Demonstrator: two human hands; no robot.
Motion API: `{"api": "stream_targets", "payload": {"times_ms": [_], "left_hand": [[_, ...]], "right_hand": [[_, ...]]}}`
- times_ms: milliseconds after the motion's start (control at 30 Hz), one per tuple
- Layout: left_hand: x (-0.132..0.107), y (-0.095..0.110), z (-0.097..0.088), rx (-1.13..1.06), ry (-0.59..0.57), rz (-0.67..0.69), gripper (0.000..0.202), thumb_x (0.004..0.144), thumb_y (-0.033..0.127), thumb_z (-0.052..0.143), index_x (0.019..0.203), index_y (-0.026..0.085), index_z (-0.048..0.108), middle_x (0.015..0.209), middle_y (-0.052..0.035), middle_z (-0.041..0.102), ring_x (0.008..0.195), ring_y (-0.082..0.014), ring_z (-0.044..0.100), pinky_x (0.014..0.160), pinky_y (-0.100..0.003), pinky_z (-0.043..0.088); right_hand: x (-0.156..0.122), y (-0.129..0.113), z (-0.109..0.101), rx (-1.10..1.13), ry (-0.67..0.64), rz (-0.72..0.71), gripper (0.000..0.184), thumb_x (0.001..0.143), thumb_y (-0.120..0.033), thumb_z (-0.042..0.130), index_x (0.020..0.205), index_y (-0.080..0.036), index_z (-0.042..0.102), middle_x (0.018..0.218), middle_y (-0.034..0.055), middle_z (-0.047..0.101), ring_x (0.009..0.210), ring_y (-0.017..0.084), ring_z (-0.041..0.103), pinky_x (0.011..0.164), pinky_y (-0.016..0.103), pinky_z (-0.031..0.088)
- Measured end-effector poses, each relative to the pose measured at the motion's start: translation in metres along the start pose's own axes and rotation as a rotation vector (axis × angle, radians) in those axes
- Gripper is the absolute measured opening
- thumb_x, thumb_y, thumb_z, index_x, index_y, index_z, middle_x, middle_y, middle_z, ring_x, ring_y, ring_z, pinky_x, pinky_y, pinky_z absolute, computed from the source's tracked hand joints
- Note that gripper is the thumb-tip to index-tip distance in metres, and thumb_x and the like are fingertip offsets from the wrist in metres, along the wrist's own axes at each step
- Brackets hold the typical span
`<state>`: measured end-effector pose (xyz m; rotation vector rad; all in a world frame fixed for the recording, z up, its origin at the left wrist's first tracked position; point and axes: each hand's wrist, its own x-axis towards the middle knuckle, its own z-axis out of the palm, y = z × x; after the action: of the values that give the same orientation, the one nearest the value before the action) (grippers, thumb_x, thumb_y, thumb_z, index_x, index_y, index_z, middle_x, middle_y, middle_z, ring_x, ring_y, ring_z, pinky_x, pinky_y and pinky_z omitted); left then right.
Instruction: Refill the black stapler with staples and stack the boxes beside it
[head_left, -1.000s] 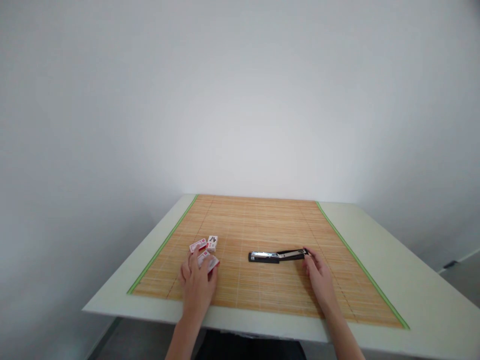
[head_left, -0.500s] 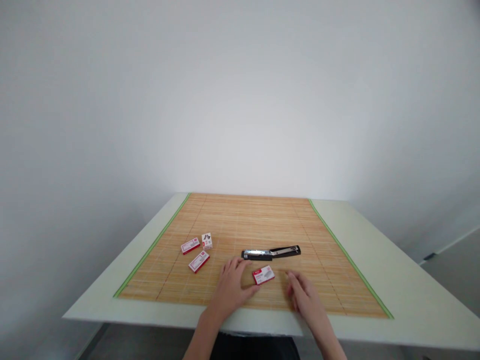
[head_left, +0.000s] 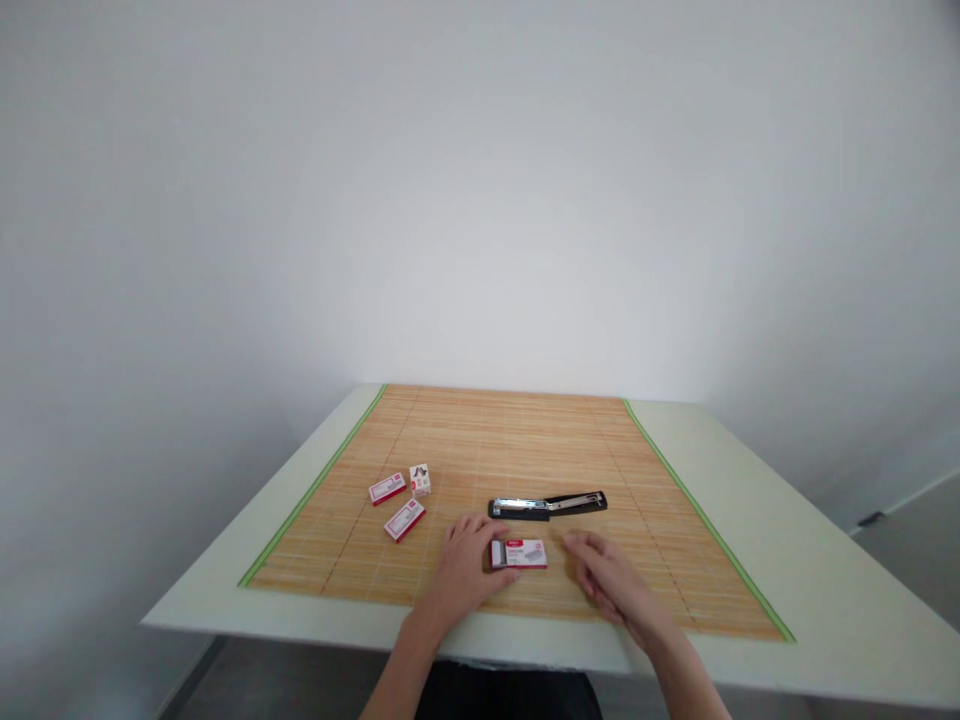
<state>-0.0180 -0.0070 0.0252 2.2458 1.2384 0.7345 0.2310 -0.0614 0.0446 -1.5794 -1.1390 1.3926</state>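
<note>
Box (head_left: 527, 554) at lower centre of the head view now shows a grey end (head_left: 498, 554), hidden half a second ago, so it seems partly slid open. Left hand (head_left: 466, 568), half open, holds that end; right hand (head_left: 609, 578) curls beside, its grip unclear. Unfolded stapler (head_left: 519, 509) lies just above.

2 bare forearms (head_left: 405, 668); black clothing (head_left: 510, 696) below.

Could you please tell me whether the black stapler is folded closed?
No, the black stapler lies opened out on the slatted mat, its two long parts spread end to end.
</note>
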Motion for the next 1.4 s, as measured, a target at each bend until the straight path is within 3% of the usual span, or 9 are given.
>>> {"api": "stream_targets", "payload": {"times_ms": [67,167,233,333,500,700,967,1167,1400], "left_hand": [[-0.002,-0.005,-0.002,-0.019,0.013,-0.008,0.053,0.073,0.043,0.083,0.122,0.031,0.065,0.120,-0.0041,0.063,0.116,-0.0283,0.054,0.100,-0.041,0.040],[-0.005,-0.013,-0.009,-0.038,0.014,-0.007,0.039,0.076,0.041,0.082,0.111,0.030,0.068,0.116,-0.0033,0.062,0.112,-0.0265,0.056,0.097,-0.038,0.043],[-0.006,-0.016,-0.013,-0.050,0.012,-0.006,0.032,0.078,0.039,0.080,0.107,0.030,0.069,0.115,-0.0025,0.062,0.111,-0.0253,0.056,0.096,-0.037,0.044],[-0.008,-0.018,-0.017,-0.062,0.008,-0.009,0.032,0.078,0.039,0.081,0.106,0.029,0.069,0.115,-0.0025,0.062,0.110,-0.0249,0.057,0.096,-0.036,0.044],[-0.008,-0.016,-0.016,-0.035,0.025,-0.005,0.033,0.077,0.040,0.082,0.106,0.029,0.069,0.114,-0.0015,0.063,0.108,-0.0246,0.057,0.095,-0.036,0.044],[-0.008,-0.015,-0.013,-0.021,0.042,0.016,0.032,0.078,0.039,0.082,0.106,0.030,0.070,0.112,-0.0013,0.064,0.108,-0.0245,0.057,0.093,-0.036,0.043],[-0.008,-0.016,-0.013,-0.060,0.054,0.031,0.032,0.077,0.040,0.082,0.106,0.031,0.070,0.110,-0.0011,0.064,0.107,-0.0254,0.057,0.092,-0.037,0.042],[-0.008,-0.019,-0.011,-0.063,0.052,0.006,0.035,0.074,0.040,0.085,0.104,0.030,0.069,0.111,-0.0011,0.064,0.106,-0.0254,0.057,0.092,-0.037,0.042],[-0.007,-0.019,-0.010,-0.064,0.044,-0.002,0.035,0.074,0.039,0.084,0.105,0.030,0.069,0.113,-0.0010,0.063,0.108,-0.0251,0.056,0.095,-0.036,0.041]], "right_hand": [[0.007,0.000,0.002,-0.194,0.085,-0.148,0.050,0.083,-0.059,0.065,0.114,-0.020,0.062,0.051,-0.0100,0.046,0.041,0.009,0.036,0.043,0.021,0.022],[0.013,-0.005,0.015,-0.466,0.039,-0.343,0.049,0.079,-0.042,0.072,0.124,-0.024,0.065,0.062,-0.0056,0.058,0.057,0.014,0.052,0.054,0.024,0.032],[0.014,-0.008,0.021,-0.591,0.001,-0.398,0.039,0.079,-0.035,0.070,0.117,-0.027,0.070,0.069,-0.0035,0.064,0.063,0.016,0.056,0.057,0.025,0.033],[0.014,-0.009,0.014,-0.696,0.000,-0.395,0.029,0.081,-0.034,0.068,0.109,-0.028,0.074,0.068,-0.0030,0.064,0.062,0.016,0.056,0.057,0.025,0.031],[0.013,-0.012,-0.002,-0.746,0.027,-0.368,0.040,0.081,-0.038,0.070,0.120,-0.028,0.072,0.070,-0.0020,0.067,0.064,0.018,0.059,0.059,0.025,0.034],[0.019,-0.042,0.037,-0.980,0.003,-0.435,0.019,0.089,-0.040,0.064,0.096,-0.032,0.080,0.085,0.0016,0.077,0.080,0.022,0.068,0.069,0.029,0.041],[0.043,-0.062,0.069,-1.217,-0.056,-0.389,0.012,0.078,-0.030,0.072,0.083,-0.023,0.080,0.090,0.0105,0.078,0.090,0.027,0.071,0.077,0.030,0.045],[0.035,-0.069,0.039,-1.221,-0.064,-0.423,0.015,0.081,-0.032,0.069,0.091,-0.025,0.076,0.090,0.0056,0.076,0.085,0.023,0.069,0.071,0.027,0.041],[0.022,-0.039,-0.002,-1.016,-0.012,-0.449,0.015,0.081,-0.026,0.066,0.095,-0.024,0.071,0.074,-0.0012,0.069,0.068,0.016,0.060,0.062,0.025,0.033]]}}
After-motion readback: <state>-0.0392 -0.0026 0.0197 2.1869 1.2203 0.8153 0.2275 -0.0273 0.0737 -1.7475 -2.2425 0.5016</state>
